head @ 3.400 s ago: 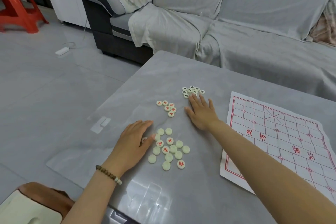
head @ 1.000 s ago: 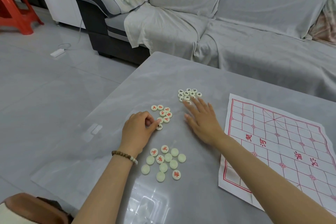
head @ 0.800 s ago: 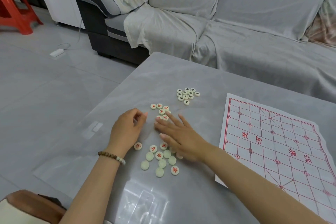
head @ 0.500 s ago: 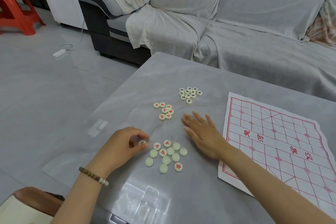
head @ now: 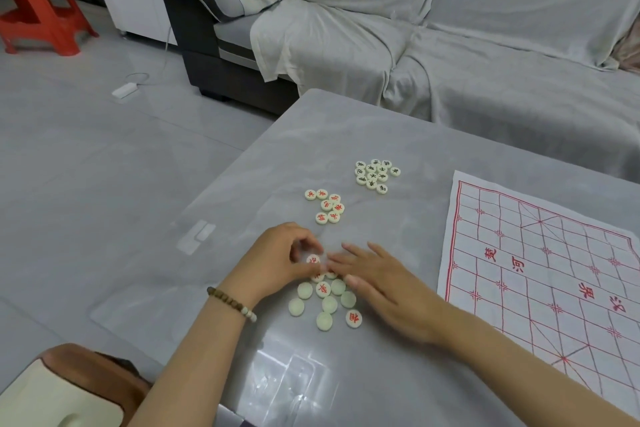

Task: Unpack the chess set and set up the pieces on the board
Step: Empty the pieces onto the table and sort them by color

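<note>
While the left hand point(head: 277, 262) curls into a narrow grip, thumb and fingertips pinching one red-marked piece point(head: 312, 259) low over the table point(head: 346, 128), the right hand point(head: 381, 284) lies flat beside it. Its grip is wide, fingers point(head: 356, 253) straight and spread, holding nothing. The right fingertips reach up to the pinched piece; touching or just short, cannot tell, there is blur there. The right hand covers the right edge of the near pile point(head: 327, 303) and hides part of it.

Near pile: round pale discs lying flat and bunched together, several touching. Most show a blank greenish-white side. Two show red characters, one mid-pile and one at the near right edge.

Further out and apart from that pile is the red group point(head: 327, 206): seven cream discs face up with red characters, close-packed. Beyond it to the right is the black group point(head: 376, 175): a dozen or so discs face up with black characters, in a tight cluster.

All pieces sit on the grey table, left of the board point(head: 540, 274). The board is a white sheet with a red grid and red characters, spread flat on the table's right side and a bit creased. Its near edge runs out of view.

A bead bracelet point(head: 230, 302) is on the left wrist. Behind the table is a sofa point(head: 485, 45) under a grey cover. A red stool point(head: 38, 3) stands on the floor at far left.
</note>
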The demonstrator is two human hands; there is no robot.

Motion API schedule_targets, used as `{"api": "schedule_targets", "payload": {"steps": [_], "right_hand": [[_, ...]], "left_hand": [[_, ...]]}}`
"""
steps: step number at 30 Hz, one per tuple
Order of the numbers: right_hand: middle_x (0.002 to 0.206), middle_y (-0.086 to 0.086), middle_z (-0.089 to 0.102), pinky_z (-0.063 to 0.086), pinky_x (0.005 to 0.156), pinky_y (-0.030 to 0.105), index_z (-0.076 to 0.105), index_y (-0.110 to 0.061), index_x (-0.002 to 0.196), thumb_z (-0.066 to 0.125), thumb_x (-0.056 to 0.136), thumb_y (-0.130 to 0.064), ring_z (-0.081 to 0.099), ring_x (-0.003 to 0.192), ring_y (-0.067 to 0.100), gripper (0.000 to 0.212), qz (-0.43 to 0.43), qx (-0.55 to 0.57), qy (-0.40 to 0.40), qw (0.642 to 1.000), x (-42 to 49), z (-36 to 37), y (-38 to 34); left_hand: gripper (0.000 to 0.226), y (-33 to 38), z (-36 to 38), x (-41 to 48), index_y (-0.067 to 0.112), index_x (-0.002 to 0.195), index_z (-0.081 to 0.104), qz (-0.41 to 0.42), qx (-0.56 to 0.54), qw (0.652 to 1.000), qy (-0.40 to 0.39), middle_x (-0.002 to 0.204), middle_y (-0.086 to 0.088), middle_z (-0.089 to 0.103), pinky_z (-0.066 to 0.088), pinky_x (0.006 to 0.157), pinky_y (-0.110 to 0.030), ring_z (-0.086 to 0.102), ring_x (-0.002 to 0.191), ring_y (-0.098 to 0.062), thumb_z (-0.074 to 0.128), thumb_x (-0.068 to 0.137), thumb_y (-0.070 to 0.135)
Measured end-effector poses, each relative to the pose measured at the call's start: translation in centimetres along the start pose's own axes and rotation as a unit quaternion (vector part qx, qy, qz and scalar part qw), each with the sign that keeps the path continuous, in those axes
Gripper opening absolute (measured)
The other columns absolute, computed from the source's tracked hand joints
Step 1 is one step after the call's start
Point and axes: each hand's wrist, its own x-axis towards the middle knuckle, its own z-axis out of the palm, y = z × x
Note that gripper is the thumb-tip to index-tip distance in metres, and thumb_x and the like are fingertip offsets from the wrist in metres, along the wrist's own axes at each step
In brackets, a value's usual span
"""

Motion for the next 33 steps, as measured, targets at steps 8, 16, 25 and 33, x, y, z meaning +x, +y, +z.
{"api": "schedule_targets", "payload": {"steps": [8,16,25,33], "right_hand": [[0.155,-0.022,0.005,-0.016,0.114,0.027,0.016,-0.04,0.146,-0.001,0.089,-0.058,-0.01,0.139,-0.009,0.063,-0.031,-0.097,-0.093,0.99,-1.0,0.7,-0.7],[0.156,-0.015,-0.006,-0.023,0.11,0.028,0.002,-0.029,0.149,-0.012,0.076,-0.065,-0.019,0.136,-0.003,0.083,0.032,-0.191,-0.062,0.979,3.4,0.4,-0.6],[0.14,-0.02,0.042,0.025,0.11,0.017,0.048,-0.03,0.134,0.041,0.098,-0.027,0.036,0.129,-0.005,0.036,0.058,0.068,0.102,0.991,1.0,-0.3,0.3],[0.124,-0.011,0.053,0.031,0.093,0.006,0.056,-0.026,0.127,0.057,0.091,-0.03,0.043,0.112,0.001,0.037,0.042,-0.024,0.111,0.993,-1.8,1.4,0.7]], "left_hand": [[0.042,-0.4,0.5,1.3,0.025,0.101,0.053,-0.03,0.112,0.984,0.137,0.093,0.007,0.047,0.042,0.073,-0.028,0.046,0.086,-0.01,0.068,0.073,0.053],[0.026,-0.8,-1.4,-0.5,0.029,0.098,0.059,-0.028,0.006,0.987,0.158,0.091,0.01,0.053,0.041,0.072,-0.023,0.048,0.079,-0.008,0.053,0.084,0.05],[0.044,-0.9,-1.6,-6.3,0.046,0.105,0.063,0.012,0.03,0.997,-0.07,0.094,0.019,0.055,0.043,0.079,-0.016,0.05,0.088,-0.002,0.077,0.063,0.051],[0.029,0.3,-0.1,-6.2,0.04,0.11,0.062,0.023,0.074,0.997,-0.005,0.093,0.018,0.051,0.042,0.07,-0.011,0.051,0.08,-0.002,0.067,0.081,0.039]]}}
